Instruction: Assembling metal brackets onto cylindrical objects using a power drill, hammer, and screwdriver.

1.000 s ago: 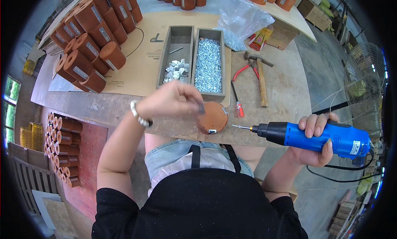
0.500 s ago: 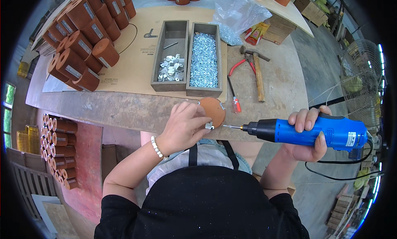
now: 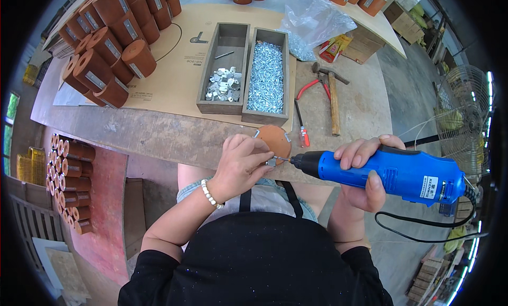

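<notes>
My right hand (image 3: 365, 168) is wrapped round a blue electric screwdriver (image 3: 405, 176) with a black nose. Its bit points left and meets a small metal bracket (image 3: 271, 162) at the near edge of a round reddish-brown piece (image 3: 275, 139). My left hand (image 3: 241, 163) pinches this bracket between thumb and fingers. Whether a screw sits at the tip is too small to tell. Small metal pieces show on the round piece's rim. Just beyond are a grey box of loose brackets (image 3: 225, 85) and a grey box full of screws (image 3: 266, 78).
Right of the boxes lie a hammer (image 3: 334, 102), red-handled pliers (image 3: 307, 88) and a red screwdriver (image 3: 304, 138). Brown cylinders (image 3: 139, 58) are stacked at the far left, with more on a lower red surface (image 3: 106, 216). A plastic bag (image 3: 315, 17) and a fan (image 3: 460, 107) stand beyond.
My right hand has brought the electric screwdriver left, so its bit now reaches the bracket. My left hand keeps its pinch. The whole view has shifted slightly.
</notes>
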`<move>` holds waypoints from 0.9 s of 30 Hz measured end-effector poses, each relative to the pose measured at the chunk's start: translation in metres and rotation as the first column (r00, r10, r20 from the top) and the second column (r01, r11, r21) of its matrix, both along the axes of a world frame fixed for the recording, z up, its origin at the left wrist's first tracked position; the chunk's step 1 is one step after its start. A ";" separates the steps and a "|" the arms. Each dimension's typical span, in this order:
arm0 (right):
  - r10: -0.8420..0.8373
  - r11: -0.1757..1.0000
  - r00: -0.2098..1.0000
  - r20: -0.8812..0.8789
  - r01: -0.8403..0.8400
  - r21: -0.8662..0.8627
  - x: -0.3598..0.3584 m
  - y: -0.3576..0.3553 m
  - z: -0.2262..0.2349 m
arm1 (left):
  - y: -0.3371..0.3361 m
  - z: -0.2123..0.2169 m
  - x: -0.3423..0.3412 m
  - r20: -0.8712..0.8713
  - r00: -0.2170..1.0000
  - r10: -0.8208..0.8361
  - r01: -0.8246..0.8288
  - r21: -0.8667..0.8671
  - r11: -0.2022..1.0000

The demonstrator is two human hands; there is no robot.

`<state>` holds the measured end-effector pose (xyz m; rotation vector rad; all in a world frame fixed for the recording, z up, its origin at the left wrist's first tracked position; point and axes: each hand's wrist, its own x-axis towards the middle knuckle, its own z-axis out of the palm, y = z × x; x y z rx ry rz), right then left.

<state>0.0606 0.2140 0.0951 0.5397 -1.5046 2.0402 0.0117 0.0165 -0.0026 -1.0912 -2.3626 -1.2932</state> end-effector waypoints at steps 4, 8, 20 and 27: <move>-0.016 0.999 1.000 0.022 0.015 0.042 -0.001 -0.006 0.005 | 0.000 -0.002 0.000 0.018 1.000 -0.007 0.007 0.018 1.000; -0.027 0.998 0.998 0.063 0.023 0.061 -0.002 -0.013 0.010 | 0.000 -0.004 -0.001 0.026 1.000 -0.001 0.000 0.029 1.000; 0.096 0.992 0.986 0.136 -0.106 0.069 -0.007 -0.022 0.012 | -0.001 -0.009 -0.002 0.031 0.999 -0.024 0.021 0.072 0.997; 0.088 0.974 0.987 0.135 -0.114 0.196 -0.014 -0.030 0.018 | -0.001 -0.011 -0.002 0.033 0.999 -0.029 0.026 0.091 0.996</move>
